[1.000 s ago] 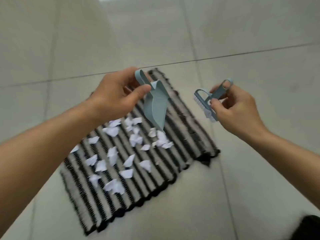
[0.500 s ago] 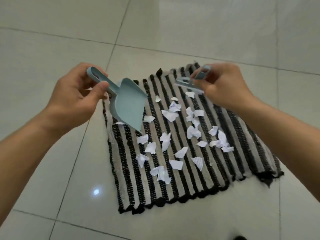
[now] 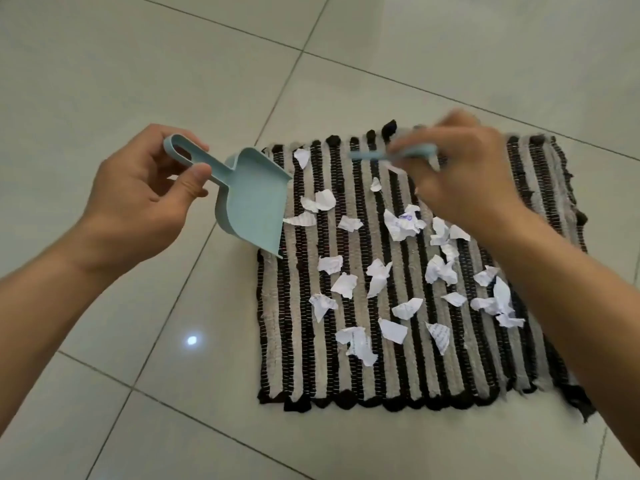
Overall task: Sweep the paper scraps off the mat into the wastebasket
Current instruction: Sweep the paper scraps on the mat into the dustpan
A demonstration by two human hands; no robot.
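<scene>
A black-and-beige striped mat (image 3: 298, 368) lies on the tiled floor, strewn with several white paper scraps (image 3: 403, 221). My left hand (image 3: 138, 199) grips the loop handle of a small light-blue dustpan (image 3: 254, 199), tilted, its open lip at the mat's left edge. My right hand (image 3: 460, 174) hovers over the mat's far middle, holding a small light-blue brush (image 3: 388, 155) that is motion-blurred and mostly hidden by my fingers. No wastebasket is in view.
Pale glossy floor tiles (image 3: 138, 64) with grout lines surround the mat on all sides. A small light reflection (image 3: 191, 340) shows on the tile left of the mat.
The view has swung and closed in on the mat. The dustpan has come down to the mat's left edge. My right hand with the brush has dropped lower over the far scraps.
</scene>
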